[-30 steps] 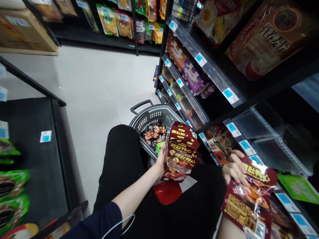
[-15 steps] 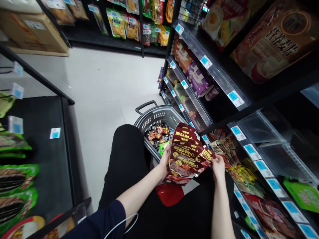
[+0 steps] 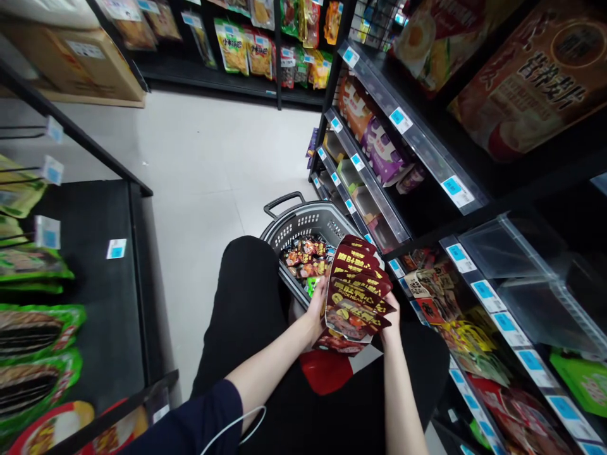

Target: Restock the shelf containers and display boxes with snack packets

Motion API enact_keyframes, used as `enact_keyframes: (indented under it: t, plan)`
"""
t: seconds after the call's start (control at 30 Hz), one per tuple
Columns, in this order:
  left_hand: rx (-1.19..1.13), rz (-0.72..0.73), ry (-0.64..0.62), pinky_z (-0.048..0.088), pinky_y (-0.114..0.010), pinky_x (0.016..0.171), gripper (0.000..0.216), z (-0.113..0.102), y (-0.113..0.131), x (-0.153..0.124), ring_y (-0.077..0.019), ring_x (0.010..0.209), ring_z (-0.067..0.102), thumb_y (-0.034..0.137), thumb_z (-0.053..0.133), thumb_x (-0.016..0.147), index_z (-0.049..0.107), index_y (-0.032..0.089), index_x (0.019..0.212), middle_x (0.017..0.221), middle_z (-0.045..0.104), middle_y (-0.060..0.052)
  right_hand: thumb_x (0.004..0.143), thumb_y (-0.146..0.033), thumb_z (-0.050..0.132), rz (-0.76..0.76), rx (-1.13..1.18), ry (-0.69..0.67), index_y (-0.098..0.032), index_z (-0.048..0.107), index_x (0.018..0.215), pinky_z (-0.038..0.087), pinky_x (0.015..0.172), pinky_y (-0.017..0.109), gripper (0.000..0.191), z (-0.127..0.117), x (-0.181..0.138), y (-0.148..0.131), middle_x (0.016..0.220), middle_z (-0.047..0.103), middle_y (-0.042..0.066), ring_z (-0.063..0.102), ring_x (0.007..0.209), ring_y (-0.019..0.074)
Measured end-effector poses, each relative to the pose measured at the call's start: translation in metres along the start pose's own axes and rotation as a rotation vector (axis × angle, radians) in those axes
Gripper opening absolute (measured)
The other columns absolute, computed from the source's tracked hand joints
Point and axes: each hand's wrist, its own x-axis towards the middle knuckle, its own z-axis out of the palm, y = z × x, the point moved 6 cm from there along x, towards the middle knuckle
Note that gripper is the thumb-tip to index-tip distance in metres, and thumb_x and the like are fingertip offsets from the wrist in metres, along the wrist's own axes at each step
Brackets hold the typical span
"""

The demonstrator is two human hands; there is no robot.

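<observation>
A bundle of dark red cardboard boxes or sleeves (image 3: 355,294), printed "DUCK HEART" in yellow, is held over my lap. My left hand (image 3: 317,311) grips its left side, and my right hand (image 3: 391,317) clasps its right side. Most of my fingers are hidden behind the cardboard; whether it is one folded display box or several stacked pieces I cannot tell. Just beyond stands a grey shopping basket (image 3: 296,222) with small wrapped snack packs (image 3: 306,256) inside. Something red (image 3: 327,373) lies on my lap under the cardboard.
Shelves with price tags (image 3: 458,191) and snack bags rise close on my right. On the left is a low black shelf (image 3: 102,297) with green packs. Pale floor (image 3: 208,151) runs ahead to a back rack, with a cardboard carton (image 3: 80,63) at far left.
My right hand has moved left, from an outstretched flap at the right to the cardboard's right side. The flap no longer sticks out. The view has shifted slightly.
</observation>
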Motion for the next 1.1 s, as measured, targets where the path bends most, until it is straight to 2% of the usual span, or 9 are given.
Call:
enact_keyframes:
  t: [0.13,0.27,0.43,0.53,0.63,0.7,0.8,0.93,1.1]
  plan:
    - [-0.001,0.037,0.027,0.036,-0.052,0.105,0.078,-0.010,0.001,0.007,-0.0358,0.119,0.055,0.068,0.051,0.078,0.049,0.017,0.136,0.126,0.062,-0.015,0.084,-0.047,0.060,-0.166,0.069,0.098,-0.017,0.062,0.087,0.046,0.060,0.027,0.030,-0.031,-0.025,-0.055,0.070,0.055,-0.002,0.054,0.063,0.0127]
    - [-0.031,0.040,-0.056,0.034,-0.052,0.107,0.077,-0.006,0.000,0.010,-0.0346,0.121,0.054,0.067,0.048,0.080,0.047,0.016,0.138,0.127,0.061,-0.015,0.078,-0.027,0.070,-0.343,-0.167,-0.046,-0.020,0.066,0.090,0.045,0.064,0.029,0.015,-0.021,-0.046,-0.115,0.079,0.060,0.001,0.056,0.071,0.0152]
    - [-0.021,0.032,-0.098,0.032,-0.052,0.109,0.075,-0.001,-0.002,0.007,-0.0346,0.121,0.054,0.065,0.047,0.082,0.046,0.017,0.139,0.124,0.063,-0.013,0.084,-0.019,0.063,-0.446,-0.328,-0.124,-0.021,0.067,0.082,0.047,0.070,0.031,0.005,-0.001,-0.053,-0.136,0.076,0.066,0.002,0.060,0.073,0.0165]
    - [-0.005,0.052,-0.044,0.033,-0.051,0.109,0.075,-0.003,-0.001,0.004,-0.0337,0.119,0.056,0.064,0.049,0.082,0.042,0.019,0.142,0.125,0.064,-0.011,0.086,-0.025,0.061,-0.319,-0.197,0.027,-0.020,0.066,0.080,0.048,0.068,0.029,0.009,-0.009,-0.050,-0.139,0.078,0.065,0.002,0.061,0.074,0.0166]
    - [0.001,0.051,0.016,0.035,-0.050,0.108,0.076,-0.002,0.000,0.000,-0.0335,0.118,0.057,0.066,0.048,0.081,0.041,0.021,0.142,0.125,0.064,-0.010,0.088,-0.034,0.058,-0.145,0.140,0.268,-0.020,0.062,0.083,0.048,0.061,0.027,0.015,-0.029,-0.045,-0.141,0.075,0.062,0.000,0.059,0.065,0.0142]
    - [-0.004,0.042,0.049,0.036,-0.050,0.106,0.075,0.000,0.000,-0.002,-0.0335,0.117,0.057,0.066,0.043,0.083,0.042,0.020,0.142,0.124,0.064,-0.012,0.089,-0.035,0.055,-0.033,0.455,0.288,-0.021,0.058,0.082,0.042,0.048,0.022,0.016,-0.037,-0.037,-0.136,0.064,0.055,-0.004,0.050,0.048,0.0093]
    - [-0.015,0.010,0.051,0.037,-0.052,0.104,0.076,0.003,-0.002,-0.003,-0.0344,0.117,0.057,0.068,0.039,0.083,0.044,0.018,0.141,0.124,0.063,-0.014,0.087,-0.024,0.057,0.153,0.985,0.004,-0.019,0.052,0.082,0.027,0.034,0.015,0.009,-0.031,-0.024,-0.124,0.052,0.045,-0.011,0.033,0.031,0.0023]
    - [-0.012,-0.026,0.005,0.037,-0.054,0.104,0.081,0.001,-0.004,0.000,-0.0357,0.118,0.056,0.071,0.045,0.079,0.046,0.017,0.138,0.125,0.063,-0.016,0.089,-0.009,0.045,0.344,1.743,-0.489,-0.020,0.043,0.080,0.021,0.032,0.012,0.014,-0.017,-0.027,-0.120,0.047,0.038,-0.014,0.042,0.029,0.0022]
    - [0.041,-0.016,-0.018,0.038,-0.055,0.103,0.081,-0.001,-0.004,0.001,-0.0360,0.117,0.057,0.071,0.049,0.076,0.048,0.017,0.137,0.123,0.064,-0.015,0.090,-0.007,0.033,0.368,2.029,-0.596,-0.024,0.035,0.076,0.019,0.035,0.015,0.022,-0.010,-0.036,-0.123,0.045,0.036,-0.014,0.046,0.032,0.0049]
